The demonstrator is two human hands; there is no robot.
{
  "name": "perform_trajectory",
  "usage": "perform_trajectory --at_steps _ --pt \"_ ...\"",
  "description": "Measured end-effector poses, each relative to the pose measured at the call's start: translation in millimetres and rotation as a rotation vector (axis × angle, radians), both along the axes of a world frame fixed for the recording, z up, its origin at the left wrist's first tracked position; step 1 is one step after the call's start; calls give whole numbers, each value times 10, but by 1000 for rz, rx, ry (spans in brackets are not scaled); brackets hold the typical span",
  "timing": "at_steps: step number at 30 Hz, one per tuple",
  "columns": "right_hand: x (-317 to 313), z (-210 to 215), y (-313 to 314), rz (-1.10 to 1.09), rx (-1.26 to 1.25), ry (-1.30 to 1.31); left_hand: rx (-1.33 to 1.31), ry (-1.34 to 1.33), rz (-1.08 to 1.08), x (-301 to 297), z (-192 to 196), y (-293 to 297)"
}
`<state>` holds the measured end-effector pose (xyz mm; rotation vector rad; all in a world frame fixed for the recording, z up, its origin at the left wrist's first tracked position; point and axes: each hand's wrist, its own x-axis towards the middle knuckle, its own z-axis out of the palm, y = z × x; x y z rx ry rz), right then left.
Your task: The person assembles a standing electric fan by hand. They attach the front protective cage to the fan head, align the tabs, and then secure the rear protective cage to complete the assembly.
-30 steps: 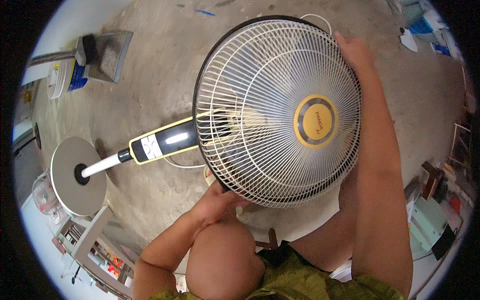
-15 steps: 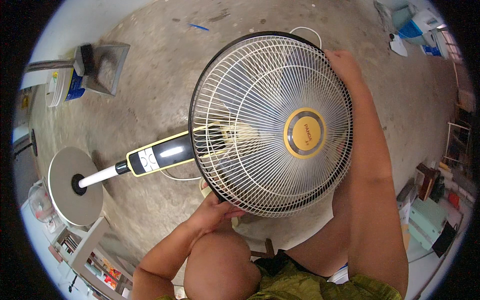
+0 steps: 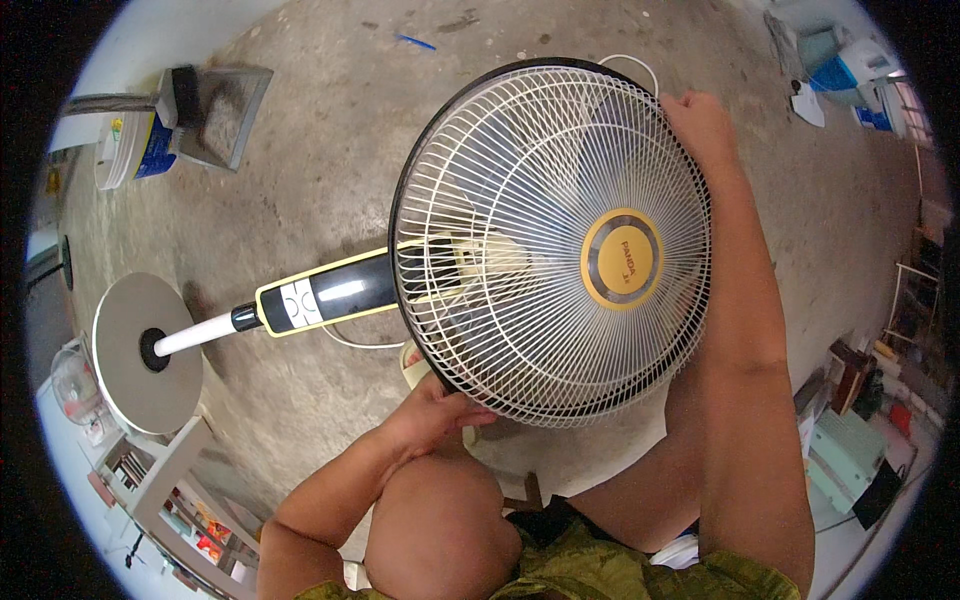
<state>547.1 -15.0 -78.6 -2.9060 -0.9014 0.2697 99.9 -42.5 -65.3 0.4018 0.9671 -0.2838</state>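
A pedestal fan lies tipped over above a concrete floor, its white wire grille [image 3: 520, 180] with a yellow hub [image 3: 622, 258] facing up at me. My left hand [image 3: 432, 412] grips the lower rim of the grille. My right hand [image 3: 700, 125] holds the far upper rim, the forearm running along the grille's right side. The fan's black and yellow control neck [image 3: 325, 293] leads left to a white pole and a round grey base [image 3: 130, 350]. My knee [image 3: 440, 535] is under the fan.
A dustpan [image 3: 225, 115] and a white bucket [image 3: 125, 150] sit at the upper left. Low shelving [image 3: 165, 490] stands at the lower left. Boxes and clutter [image 3: 850, 450] line the right edge. A white cord [image 3: 630, 65] loops behind the fan.
The fan head has shifted a little down and to the right in view, and both hands have kept their hold on the grille rim.
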Motion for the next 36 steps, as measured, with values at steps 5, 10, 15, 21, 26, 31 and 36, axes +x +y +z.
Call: perform_trajectory --at_steps 5,10,15,21,26,31,36 --pt "-47 -13 39 -51 -21 -101 -17 25 5 26 42 19" --pt "-149 194 127 -105 -55 -43 -24 36 -25 35 34 25" --pt "-217 244 186 -108 -64 -33 -9 27 -21 41 44 17" --pt "-272 112 127 -63 -35 8 -13 42 -36 59 64 41" --pt "-271 61 -51 121 -55 -46 -4 24 15 41 34 11" --pt "-191 -45 -654 115 384 -54 24 70 16 54 55 -2" --pt "-112 -171 -1786 -772 795 770 121 104 3 74 129 -30"
